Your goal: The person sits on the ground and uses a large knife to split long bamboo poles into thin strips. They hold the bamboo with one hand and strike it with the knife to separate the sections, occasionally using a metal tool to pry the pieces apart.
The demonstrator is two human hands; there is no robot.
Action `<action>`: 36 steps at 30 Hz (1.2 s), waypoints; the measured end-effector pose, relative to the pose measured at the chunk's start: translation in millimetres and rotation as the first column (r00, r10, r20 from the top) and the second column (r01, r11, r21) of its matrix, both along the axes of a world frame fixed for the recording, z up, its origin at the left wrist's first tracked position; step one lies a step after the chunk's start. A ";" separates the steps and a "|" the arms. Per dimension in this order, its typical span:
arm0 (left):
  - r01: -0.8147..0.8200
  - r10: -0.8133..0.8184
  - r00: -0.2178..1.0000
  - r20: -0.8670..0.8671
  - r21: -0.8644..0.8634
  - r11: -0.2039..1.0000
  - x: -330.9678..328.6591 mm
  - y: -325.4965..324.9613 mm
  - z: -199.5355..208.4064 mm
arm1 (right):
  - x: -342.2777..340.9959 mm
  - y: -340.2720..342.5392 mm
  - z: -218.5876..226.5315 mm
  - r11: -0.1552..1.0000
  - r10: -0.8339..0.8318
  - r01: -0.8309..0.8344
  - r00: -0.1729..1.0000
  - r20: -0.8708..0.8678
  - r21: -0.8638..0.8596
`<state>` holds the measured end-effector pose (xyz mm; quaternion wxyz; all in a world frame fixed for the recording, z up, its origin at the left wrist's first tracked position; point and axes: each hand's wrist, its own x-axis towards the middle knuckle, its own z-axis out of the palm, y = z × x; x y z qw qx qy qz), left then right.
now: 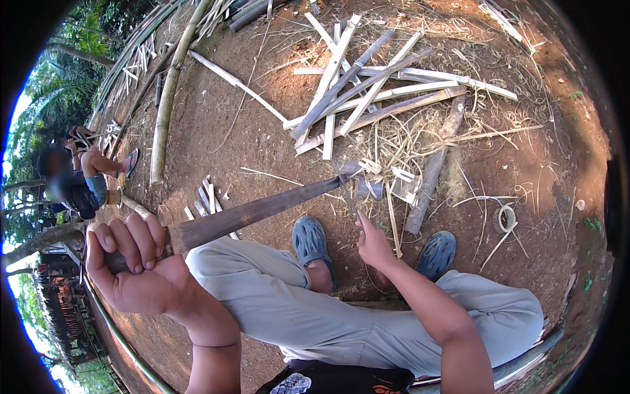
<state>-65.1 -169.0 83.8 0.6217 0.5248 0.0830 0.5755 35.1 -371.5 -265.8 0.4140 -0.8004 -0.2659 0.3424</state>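
My left hand (134, 262) is closed around the handle of a machete (256, 211), out to the left above my knee. The long dark blade slants up to the right, its tip over several split bamboo pieces on the ground. My right hand (375, 246) is closed on a thin strip (352, 202), between my feet and near the blade's tip. The strip's material is unclear, and its far end runs up close to the tip. Just beyond, a short dark bamboo piece (369, 190) lies beside pale offcuts (405, 186) and a log (436, 167).
A pile of split bamboo slats (384, 88) lies ahead, with curly shavings (410, 141) around it. A cut bamboo ring (505, 218) is at the right. Long bamboo poles (167, 111) stretch along the left, where another person (82, 171) sits. Blue clogs (312, 240) are on my feet.
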 end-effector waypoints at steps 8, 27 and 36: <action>0.052 -0.054 0.998 0.020 0.080 0.995 -2.8 -0.4 4.7 | -5.6 -0.2 -14.5 0.994 -0.112 0.112 0.992 -0.061 -0.015; 0.173 -0.171 0.985 -0.032 0.075 0.982 6.4 16.2 4.2 | 14.5 6.5 -1.4 0.997 -0.046 0.039 0.994 0.101 0.070; -0.041 0.041 0.999 -0.036 0.015 0.999 3.3 28.0 0.6 | 13.9 10.3 4.6 0.999 0.031 -0.022 0.978 0.206 -0.045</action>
